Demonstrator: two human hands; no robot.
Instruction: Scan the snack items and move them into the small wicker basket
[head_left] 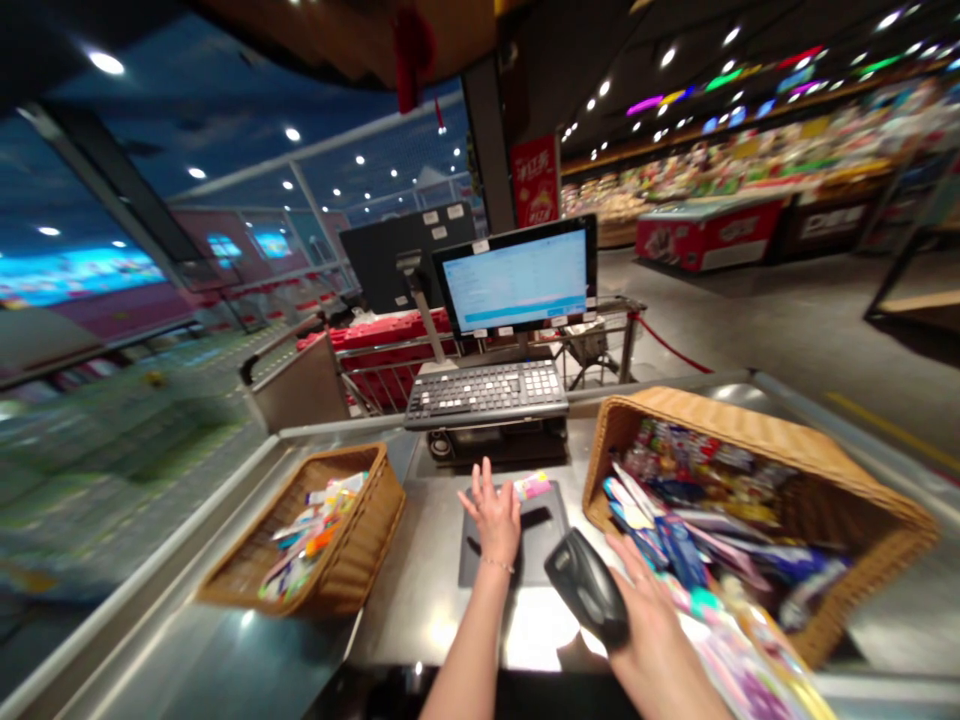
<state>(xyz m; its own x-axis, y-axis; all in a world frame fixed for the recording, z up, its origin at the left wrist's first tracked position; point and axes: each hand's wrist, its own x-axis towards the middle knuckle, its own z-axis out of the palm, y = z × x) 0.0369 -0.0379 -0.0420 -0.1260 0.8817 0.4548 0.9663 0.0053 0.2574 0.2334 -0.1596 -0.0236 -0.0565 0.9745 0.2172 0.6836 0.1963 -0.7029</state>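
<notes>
My left hand point(496, 522) is over a dark grey mat point(551, 560) on the metal counter. Its thumb side pinches the end of a small pink and yellow packet point(534, 486), while the other fingers fan out. A dark shadow lies on the mat below the packet. In my right hand point(656, 625) is a black handheld barcode scanner point(586, 588), angled toward the mat. Close to that hand's right, a wicker basket point(750, 415) lies tilted, with toothbrush-like packages point(675, 545) and other wrapped goods inside. Several colourful packages point(757, 660) spill out at its front.
A second wicker basket point(386, 500) with small colourful packages stands on the left of the counter. Behind the mat are a keyboard point(487, 392) on a stand and a lit monitor point(517, 275). Beyond them is a metal shopping cart point(375, 375) with red contents.
</notes>
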